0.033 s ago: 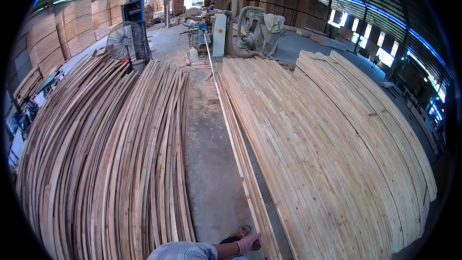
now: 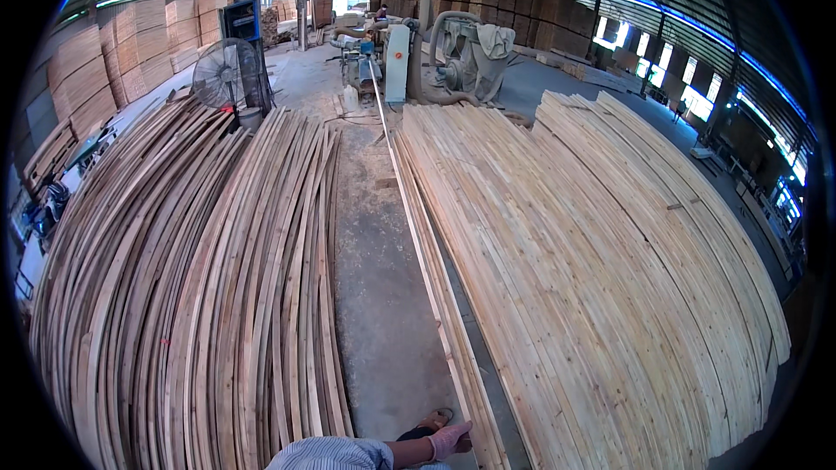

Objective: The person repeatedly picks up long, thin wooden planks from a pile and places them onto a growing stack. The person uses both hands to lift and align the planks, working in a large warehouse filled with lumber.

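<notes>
My left hand [image 2: 448, 441], in a pinkish glove, reaches across from the lower edge, a striped sleeve [image 2: 335, 453] behind it. It is closed at the left edge of a long, pale wooden strip [image 2: 424, 261], near its close end; the fingertips are partly hidden. The strip runs away from me, beside other strips [image 2: 475, 392], toward a machine [image 2: 369, 70] at the far end of the aisle. My right hand is out of view. A sandalled foot [image 2: 438, 419] shows just beyond my left hand.
Rough strips [image 2: 244, 296] are piled left of the concrete aisle [image 2: 374, 296]; a broad stack of smooth pale strips [image 2: 592, 296] lies to the right. A pedestal fan [image 2: 224, 74] stands far left, a pale control cabinet [image 2: 397, 63] and dust-covered machinery [image 2: 470, 57] ahead. Someone [image 2: 381, 12] is in the distance.
</notes>
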A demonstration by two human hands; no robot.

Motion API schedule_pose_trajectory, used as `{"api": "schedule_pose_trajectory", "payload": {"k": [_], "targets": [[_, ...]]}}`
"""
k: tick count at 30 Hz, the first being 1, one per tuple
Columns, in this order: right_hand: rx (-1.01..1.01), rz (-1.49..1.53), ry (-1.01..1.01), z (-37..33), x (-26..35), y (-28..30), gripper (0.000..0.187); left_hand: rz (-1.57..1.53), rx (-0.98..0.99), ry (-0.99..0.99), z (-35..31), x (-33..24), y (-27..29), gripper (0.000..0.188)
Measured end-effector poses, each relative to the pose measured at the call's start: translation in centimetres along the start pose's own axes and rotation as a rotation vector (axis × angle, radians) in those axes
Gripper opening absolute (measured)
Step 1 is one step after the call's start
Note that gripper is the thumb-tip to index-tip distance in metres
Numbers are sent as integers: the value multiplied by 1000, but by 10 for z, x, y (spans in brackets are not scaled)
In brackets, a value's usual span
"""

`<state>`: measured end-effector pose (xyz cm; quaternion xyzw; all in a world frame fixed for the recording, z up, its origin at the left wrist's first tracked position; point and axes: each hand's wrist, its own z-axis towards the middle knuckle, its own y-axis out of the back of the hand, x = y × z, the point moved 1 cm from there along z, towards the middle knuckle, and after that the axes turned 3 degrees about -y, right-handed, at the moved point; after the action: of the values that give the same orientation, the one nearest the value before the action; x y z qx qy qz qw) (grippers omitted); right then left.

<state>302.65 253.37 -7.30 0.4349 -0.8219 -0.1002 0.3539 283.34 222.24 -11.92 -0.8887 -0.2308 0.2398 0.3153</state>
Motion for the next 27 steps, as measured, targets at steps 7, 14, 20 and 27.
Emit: {"api": "schedule_pose_trajectory", "payload": {"k": [7, 14, 20, 27], "targets": [[-68, -17, -68, -37, 1, -6, 47, -117, -34, 8, 6, 2, -11, 36], [-134, -32, -89, -106, -69, -46, 45, -179, -95, -125, 3, 0, -5, 41], [-283, 383, -48, -145, -49, -51, 39, -106, -106, -191, -39, -53, -20, 41], [-436, 254, -236, -158, -6, -30, 36, 26, -121, -216, -61, -112, -37, 48]]}}
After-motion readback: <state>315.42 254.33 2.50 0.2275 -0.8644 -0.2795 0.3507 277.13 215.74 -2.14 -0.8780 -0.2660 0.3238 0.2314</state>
